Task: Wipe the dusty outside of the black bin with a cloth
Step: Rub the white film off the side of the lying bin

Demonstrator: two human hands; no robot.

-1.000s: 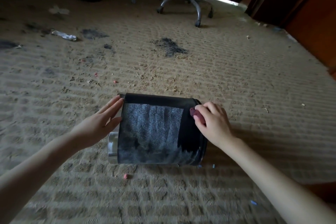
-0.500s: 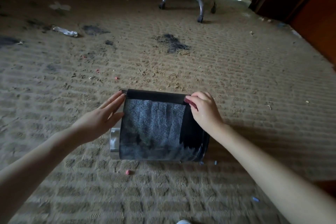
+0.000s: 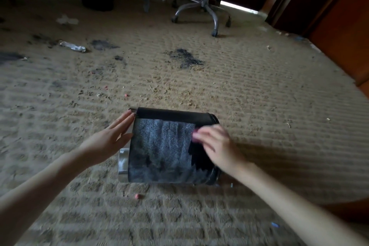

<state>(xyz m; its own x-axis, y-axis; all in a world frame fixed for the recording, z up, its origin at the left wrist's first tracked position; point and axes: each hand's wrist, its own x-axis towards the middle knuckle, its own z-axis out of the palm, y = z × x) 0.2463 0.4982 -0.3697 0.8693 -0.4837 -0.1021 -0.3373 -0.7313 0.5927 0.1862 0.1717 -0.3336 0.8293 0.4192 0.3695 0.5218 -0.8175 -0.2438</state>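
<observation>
The black cylindrical bin [image 3: 165, 146] lies on its side on the beige ribbed carpet [image 3: 259, 96], low in the view toward 6 o'clock; its long axis runs from 9 to 3 o'clock. The end with the shiny silver ring [image 3: 123, 163] points to 9 o'clock and the rounded dark end to 3 o'clock; I cannot tell which end is the mouth. A grey dusty patch covers the middle of the upward side; a clean black strip runs along the 12 o'clock edge and another down the 3 o'clock part.

The left hand [image 3: 111, 140] lies flat against the 9 o'clock end, fingers [image 3: 124, 124] straight and together, holding nothing. The right hand [image 3: 217, 146] is over the 3 o'clock part at the edge of the dust, and is blurred; a pinkish smudge [image 3: 195, 136] at its fingertips may be the cloth, but I cannot tell how it is held.

Risks, as I judge them: the bin is round and only braced at one end by a flat palm, so a firm stroke toward 12 or 6 o'clock could roll it; a cloth that small may smear dust rather than lift it; loosened dust would drop onto the carpet; the side facing the floor is hidden and could be missed unless the bin is turned.
</observation>
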